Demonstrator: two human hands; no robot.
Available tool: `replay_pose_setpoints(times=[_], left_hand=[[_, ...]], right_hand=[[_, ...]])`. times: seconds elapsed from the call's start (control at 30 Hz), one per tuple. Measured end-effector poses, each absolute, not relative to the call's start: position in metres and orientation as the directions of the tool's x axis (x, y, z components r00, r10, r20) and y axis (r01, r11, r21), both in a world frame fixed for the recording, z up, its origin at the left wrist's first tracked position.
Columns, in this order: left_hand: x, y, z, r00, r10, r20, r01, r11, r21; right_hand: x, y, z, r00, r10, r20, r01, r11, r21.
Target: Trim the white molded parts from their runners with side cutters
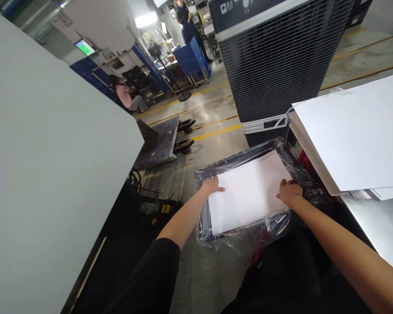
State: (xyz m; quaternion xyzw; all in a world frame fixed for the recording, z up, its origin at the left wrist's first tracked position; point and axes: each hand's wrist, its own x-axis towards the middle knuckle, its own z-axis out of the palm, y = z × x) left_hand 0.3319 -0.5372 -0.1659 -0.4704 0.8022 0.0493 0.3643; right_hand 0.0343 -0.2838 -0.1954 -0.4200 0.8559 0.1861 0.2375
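Observation:
A sheet or thin stack of white paper [249, 196] lies in a shallow tray wrapped in dark, glossy plastic film [237, 160]. My left hand [212, 184] holds the paper's left edge, and my right hand [290, 193] holds its right edge. The film bunches around the tray's rim, and the paper hides the tray's base. A larger stack of white sheets [350, 139] rests just beyond my right hand, apart from it.
A pale grey panel [52, 152] fills the left side. A tall black air cooler [268, 65] stands ahead, with a pallet jack [160, 141] to its left. A metal table [381, 226] lies at right. A seated person [125, 96] and a standing person [187, 26] are farther off.

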Motion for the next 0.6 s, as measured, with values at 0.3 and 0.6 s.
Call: replay_pose_setpoints(times=[0.3, 0.6], left_hand=[[0.189, -0.469, -0.172, -0.763, -0.495, -0.415, -0.562, 0.826, 0.048], [0.046, -0.471, -0.179, -0.872, -0.414, -0.261, -0.462, 0.873, 0.159]], right_hand=[[0.050, -0.274, -0.186, -0.520, -0.667, -0.533, -0.806, 0.590, 0.049], [0.052, -0.259, -0.174, -0.516, -0.648, -0.560, -0.836, 0.522, 0.165]])
